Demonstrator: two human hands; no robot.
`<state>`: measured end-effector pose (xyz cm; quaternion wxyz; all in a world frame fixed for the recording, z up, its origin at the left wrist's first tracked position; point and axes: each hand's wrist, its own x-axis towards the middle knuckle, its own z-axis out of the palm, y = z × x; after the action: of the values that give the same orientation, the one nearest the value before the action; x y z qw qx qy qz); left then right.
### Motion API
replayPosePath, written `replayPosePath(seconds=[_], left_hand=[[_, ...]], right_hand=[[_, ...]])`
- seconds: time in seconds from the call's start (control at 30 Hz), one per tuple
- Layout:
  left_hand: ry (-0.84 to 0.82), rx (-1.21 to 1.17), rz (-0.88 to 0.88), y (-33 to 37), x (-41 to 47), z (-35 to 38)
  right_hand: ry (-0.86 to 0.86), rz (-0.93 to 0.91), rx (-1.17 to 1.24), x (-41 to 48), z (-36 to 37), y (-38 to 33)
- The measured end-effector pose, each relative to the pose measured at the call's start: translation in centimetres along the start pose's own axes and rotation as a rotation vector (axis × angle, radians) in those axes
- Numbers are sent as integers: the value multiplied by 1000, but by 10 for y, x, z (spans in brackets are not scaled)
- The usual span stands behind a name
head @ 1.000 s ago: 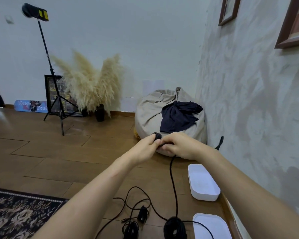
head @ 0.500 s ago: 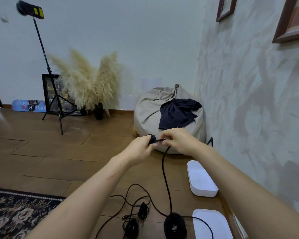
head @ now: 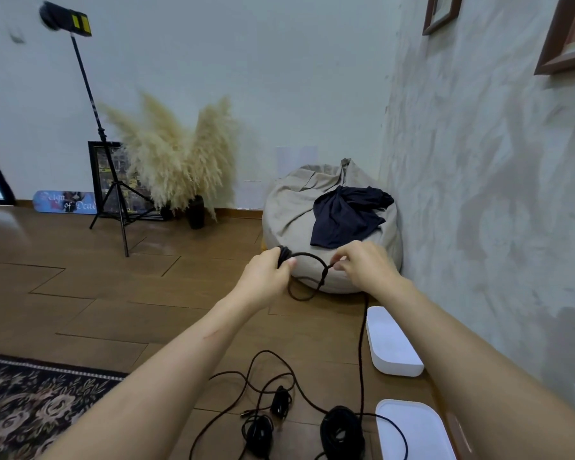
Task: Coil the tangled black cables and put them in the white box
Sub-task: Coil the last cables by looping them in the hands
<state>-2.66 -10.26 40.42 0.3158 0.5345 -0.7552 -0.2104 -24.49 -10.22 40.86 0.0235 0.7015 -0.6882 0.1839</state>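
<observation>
My left hand (head: pixel 269 274) grips a small bundle of coiled black cable (head: pixel 307 257) held up in front of me. A loop of the same cable arcs across to my right hand (head: pixel 362 264), which pinches it between thumb and fingers. From there the cable hangs down to the wooden floor, past a thick black coil (head: pixel 342 430). More tangled black cables (head: pixel 267 386) and two small bundles (head: pixel 258 432) lie on the floor below my arms. A white box (head: pixel 392 344) sits by the right wall, and a second white piece (head: pixel 412 429), perhaps its lid, lies nearer me.
A beige bean bag (head: pixel 299 210) with a dark cloth (head: pixel 346 215) stands in the corner behind my hands. A light stand (head: pixel 113 190), pampas grass (head: pixel 176 154) in a vase and framed pictures stand at the back left. A patterned rug (head: pixel 30 403) covers the near left floor.
My hands have drawn apart, the right moving rightward, so a loop of cable now spans between them. The hanging cable has shifted to the right.
</observation>
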Motion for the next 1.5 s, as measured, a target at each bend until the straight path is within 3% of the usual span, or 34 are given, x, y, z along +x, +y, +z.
replayPosePath(seconds=[0.13, 0.3, 0.5, 0.63, 0.87, 1.1, 1.33, 1.4, 1.5], left_hand=[[-4, -23, 19, 4, -3, 0], [-9, -66, 16, 9, -6, -4], [-8, -143, 32, 11, -8, -7], [25, -176, 43, 10, -7, -10], [174, -286, 69, 16, 2, -28], [224, -333, 94, 35, 22, -48], [402, -459, 285, 107, 57, -117], [417, -483, 326, 116, 62, -129], [314, -418, 250, 92, 59, -111]], right_hand=[[109, -69, -98, 0, -2, -3], [71, -98, -145, -1, 6, -14], [-216, -91, 177, -13, 5, -17], [-215, -123, 314, -12, -1, -18], [-134, -158, 462, 11, -35, -19], [37, -224, 317, 45, -83, -34], [399, -376, 400, 99, -196, -72], [406, -432, 408, 107, -213, -80], [271, -400, 290, 109, -178, -75]])
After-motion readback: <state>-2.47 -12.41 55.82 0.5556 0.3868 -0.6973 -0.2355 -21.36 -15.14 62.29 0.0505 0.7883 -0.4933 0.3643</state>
